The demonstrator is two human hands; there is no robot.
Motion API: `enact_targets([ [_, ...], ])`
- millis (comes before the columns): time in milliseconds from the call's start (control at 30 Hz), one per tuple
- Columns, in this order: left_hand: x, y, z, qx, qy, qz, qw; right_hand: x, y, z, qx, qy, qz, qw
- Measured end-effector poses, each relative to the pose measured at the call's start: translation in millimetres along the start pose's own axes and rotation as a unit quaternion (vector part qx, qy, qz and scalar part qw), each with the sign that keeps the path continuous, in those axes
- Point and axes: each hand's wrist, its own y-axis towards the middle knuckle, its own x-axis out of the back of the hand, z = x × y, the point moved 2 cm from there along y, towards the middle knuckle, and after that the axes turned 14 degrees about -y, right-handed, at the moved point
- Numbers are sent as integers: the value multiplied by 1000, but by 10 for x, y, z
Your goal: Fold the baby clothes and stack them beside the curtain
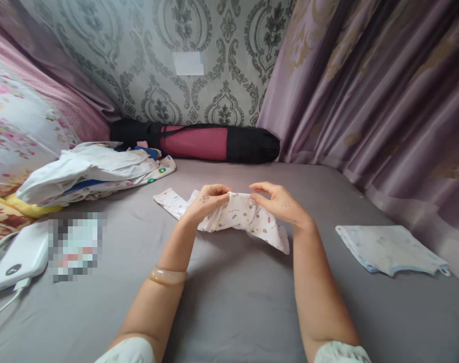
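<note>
A small white baby garment (239,214) with a scattered coloured print hangs between my two hands, lifted a little off the grey sheet. My left hand (208,199) is closed on its upper edge, thumb in front. At the other end of that edge, my right hand (278,201) grips the cloth with the thumb in front and the index finger raised apart; its other fingers are partly hidden. One printed flap of the garment lies out to the left behind my left hand, and another part droops to the right below my right wrist.
A folded pale cloth with blue edging (391,247) lies at the right. At the left are piled clothes (89,169), a white power bank (21,257) with a cable, and a blurred-out item (78,247). A black and red rolled bag (195,142) rests along the wall.
</note>
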Motion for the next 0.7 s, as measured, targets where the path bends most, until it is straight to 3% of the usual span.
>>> enact_targets([
  [133, -37, -20, 1, 23, -4, 21, 1000, -173, 71, 107, 32, 72, 17, 997],
  [267, -27, 7, 15, 5, 24, 6, 1000, -274, 103, 79, 19, 64, 43, 997],
  [433, 40, -22, -106, -33, 95, -54, 993, -205, 166, -156, -59, 80, -142, 985],
  [500, 38, -62, -164, 1, 100, -8, 995, -165, 188, -277, -107, 111, -201, 967],
  [600, 16, -96, -156, 63, 138, 106, 983, -97, 194, -415, -169, 144, -244, 944],
  [633, 16, -87, -124, 63, 159, 123, 978, -72, 189, -442, -180, 153, -249, 939],
  [700, 39, -35, -25, 26, 206, 100, 973, -25, 169, -468, -195, 168, -254, 932],
])
